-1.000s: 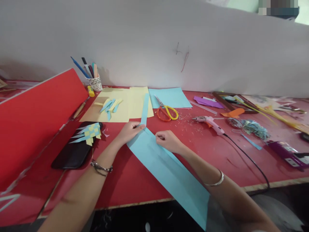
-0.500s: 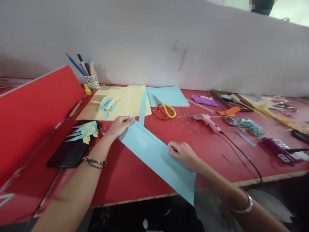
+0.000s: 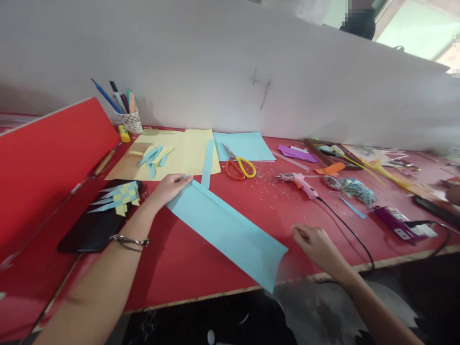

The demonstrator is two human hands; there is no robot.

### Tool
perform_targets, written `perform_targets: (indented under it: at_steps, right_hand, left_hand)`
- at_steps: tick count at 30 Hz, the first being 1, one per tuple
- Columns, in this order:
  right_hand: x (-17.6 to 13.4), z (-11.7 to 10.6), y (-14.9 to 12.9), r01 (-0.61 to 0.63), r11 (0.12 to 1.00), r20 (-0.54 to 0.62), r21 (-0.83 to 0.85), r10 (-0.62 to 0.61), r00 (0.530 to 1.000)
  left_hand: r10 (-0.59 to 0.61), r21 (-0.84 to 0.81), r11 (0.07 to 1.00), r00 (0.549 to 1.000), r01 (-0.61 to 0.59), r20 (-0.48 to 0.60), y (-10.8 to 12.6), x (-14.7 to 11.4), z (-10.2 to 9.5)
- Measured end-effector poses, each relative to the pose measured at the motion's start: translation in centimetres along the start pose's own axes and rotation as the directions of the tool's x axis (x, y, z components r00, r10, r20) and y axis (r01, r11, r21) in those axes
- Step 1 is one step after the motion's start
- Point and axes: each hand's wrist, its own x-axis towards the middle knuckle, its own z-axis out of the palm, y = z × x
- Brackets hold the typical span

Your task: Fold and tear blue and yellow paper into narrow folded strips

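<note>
L hand (image 3: pixel 174 188): far-L corner of blue sheet (image 3: pixel 226 235) pinched betw thumb + fingers, prob so sheet is anchored there; narrow fold seems to run along far long edge
R hand (image 3: pixel 319 247): fingers curled in, nothing seen held; poised just beside sheet's R end, not touching
Sheet laid diagonally over red table (image 3: pixel 179 273), lower corner at near edge
Blue strip (image 3: pixel 207 163) laid partly on cream sheets (image 3: pixel 196 143), prob set aside flat
Scissors (image 3: pixel 232 155) placed w/ handles twd worker, prob for easy reach
Glue gun (image 3: pixel 304 185) laid to R, nozzle turned twd scissors, prob for safety
Woven piece (image 3: pixel 124 194) rested on black flat item (image 3: pixel 91 235), far L
</note>
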Motion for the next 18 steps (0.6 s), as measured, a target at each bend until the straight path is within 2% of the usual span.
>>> perform_targets:
  at_steps: [2,4,6,8,12,15,18]
  right_hand:
    - [1.0,-0.9,-1.1,0.024,0.998,-0.093,0.061,-0.018,0.996]
    - [2.7,-1.2,-3.2,0.076,0.993,-0.118,0.094,-0.065,0.991]
    - [4.7,-0.8,-6.0,0.16,0.984,-0.031,0.079,-0.158,0.987]
    - [6.8,0.5,-9.1,0.261,0.965,0.057,0.02,-0.262,0.963]
    - [10.1,3.6,-14.2,0.376,0.924,0.106,0.068,-0.381,0.918]
    - [10.9,5.0,-15.9,0.432,0.902,0.125,-0.007,-0.428,0.895]
    - [11.1,5.6,-15.8,0.372,0.927,0.092,-0.046,-0.367,0.926]
  left_hand:
    - [0.014,-0.003,1.0,1.0,-0.014,0.021,0.2,-0.3,0.2]
    - [0.035,-0.007,0.999,0.999,-0.035,0.008,0.5,-0.6,0.6]
    - [0.052,-0.008,0.999,0.998,-0.052,-0.037,0.8,-0.7,1.3]
    - [0.059,-0.003,0.998,0.995,-0.059,-0.079,1.0,-0.8,1.9]
    - [0.063,-0.002,0.998,0.993,-0.064,-0.095,1.2,-0.7,2.7]
    - [0.06,-0.029,0.998,0.995,-0.062,-0.075,1.3,-0.7,2.6]
    - [0.05,-0.059,0.997,0.997,-0.054,-0.066,1.2,-0.6,2.6]
